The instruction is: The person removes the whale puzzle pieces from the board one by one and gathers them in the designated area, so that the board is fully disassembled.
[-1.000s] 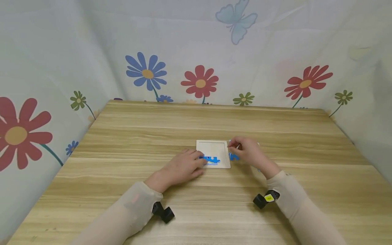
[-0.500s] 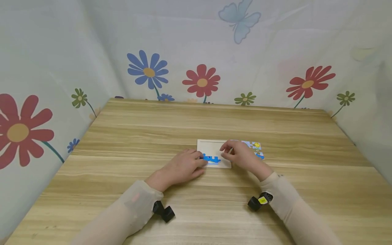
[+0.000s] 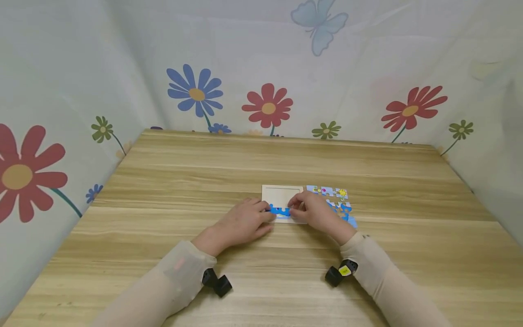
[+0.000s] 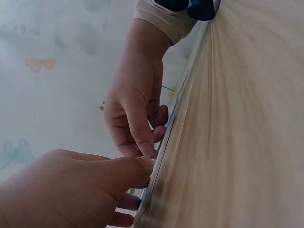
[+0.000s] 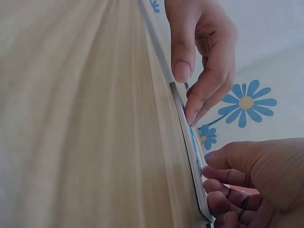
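Observation:
A shallow wooden puzzle tray (image 3: 279, 196) lies on the table, with blue puzzle pieces (image 3: 280, 211) along its near side. My left hand (image 3: 241, 222) rests at the tray's left edge, fingertips touching the pieces; its thumb stands apart from them in the right wrist view. Over the tray's right part, my right hand (image 3: 320, 213) pinches a small puzzle piece, mostly hidden by the fingers. Seen from the right wrist, the thumb and index finger of that right hand (image 5: 256, 178) meet close to the tray's rim (image 5: 189, 137).
Several loose puzzle pieces (image 3: 342, 206), light blue with yellow flowers, lie right of the tray, partly behind my right hand. The wooden table (image 3: 204, 172) reaches back to a flowered cloth (image 3: 229, 50).
My right hand has moved left from the loose pieces, over the tray, to the right end of the blue row. More loose pieces now show behind it. The left hand has stayed in place.

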`<state>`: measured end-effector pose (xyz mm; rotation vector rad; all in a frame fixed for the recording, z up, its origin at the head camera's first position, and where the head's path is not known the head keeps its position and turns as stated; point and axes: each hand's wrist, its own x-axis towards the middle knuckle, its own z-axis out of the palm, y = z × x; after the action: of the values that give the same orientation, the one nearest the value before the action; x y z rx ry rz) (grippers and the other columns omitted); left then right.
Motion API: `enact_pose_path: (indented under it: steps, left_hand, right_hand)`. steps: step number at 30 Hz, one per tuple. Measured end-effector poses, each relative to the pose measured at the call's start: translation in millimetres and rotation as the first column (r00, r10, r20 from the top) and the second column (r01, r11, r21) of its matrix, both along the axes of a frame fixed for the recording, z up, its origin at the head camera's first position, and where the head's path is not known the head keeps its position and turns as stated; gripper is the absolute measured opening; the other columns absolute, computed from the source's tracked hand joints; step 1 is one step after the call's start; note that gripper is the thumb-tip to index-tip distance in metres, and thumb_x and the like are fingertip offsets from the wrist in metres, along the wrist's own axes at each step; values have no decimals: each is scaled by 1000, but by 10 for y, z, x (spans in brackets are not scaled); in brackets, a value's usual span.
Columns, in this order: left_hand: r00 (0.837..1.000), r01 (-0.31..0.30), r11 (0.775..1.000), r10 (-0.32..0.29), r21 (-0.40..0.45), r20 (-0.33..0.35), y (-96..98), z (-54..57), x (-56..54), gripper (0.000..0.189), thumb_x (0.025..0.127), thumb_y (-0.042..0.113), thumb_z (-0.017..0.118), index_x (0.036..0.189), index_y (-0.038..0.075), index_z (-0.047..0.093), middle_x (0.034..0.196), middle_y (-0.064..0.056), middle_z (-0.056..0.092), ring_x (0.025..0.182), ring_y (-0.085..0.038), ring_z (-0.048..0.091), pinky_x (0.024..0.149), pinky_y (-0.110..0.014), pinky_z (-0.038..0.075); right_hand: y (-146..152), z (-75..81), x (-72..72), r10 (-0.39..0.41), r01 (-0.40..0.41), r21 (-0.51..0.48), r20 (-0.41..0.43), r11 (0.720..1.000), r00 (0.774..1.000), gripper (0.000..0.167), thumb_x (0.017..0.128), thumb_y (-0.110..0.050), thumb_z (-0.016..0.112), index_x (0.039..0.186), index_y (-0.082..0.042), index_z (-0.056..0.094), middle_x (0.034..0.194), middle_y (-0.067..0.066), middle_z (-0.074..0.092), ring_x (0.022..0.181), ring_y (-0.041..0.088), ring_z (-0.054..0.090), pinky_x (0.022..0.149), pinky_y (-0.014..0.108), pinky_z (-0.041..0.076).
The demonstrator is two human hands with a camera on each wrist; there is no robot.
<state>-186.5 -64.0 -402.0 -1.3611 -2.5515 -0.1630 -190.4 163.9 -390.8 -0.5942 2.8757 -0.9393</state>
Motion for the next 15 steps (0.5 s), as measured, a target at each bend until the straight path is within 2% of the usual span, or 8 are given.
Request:
enact_pose_path:
  steps: [7, 15]
  left_hand:
    - [1000, 0, 1000, 0, 1, -22, 17, -25, -9, 23, 93, 33, 61, 106, 18, 72, 106, -3, 66, 100, -22, 59, 91, -39, 49]
    - [1000, -19, 1000, 19, 1, -16, 23, -36, 3, 23, 92, 33, 62, 106, 18, 73, 107, -3, 66, 99, -22, 59, 91, -38, 48]
  right_hand:
    - [-17, -12, 15, -15, 15, 12, -10, 1000, 1000, 9, 86, -12, 66, 93, -8, 70, 87, 5, 62, 73, 11, 53, 69, 26, 44]
    - [-30, -45, -2, -24, 24, 10, -5, 1000, 1000, 8, 86, -12, 67, 93, -8, 69, 88, 6, 62, 73, 12, 52, 68, 25, 44]
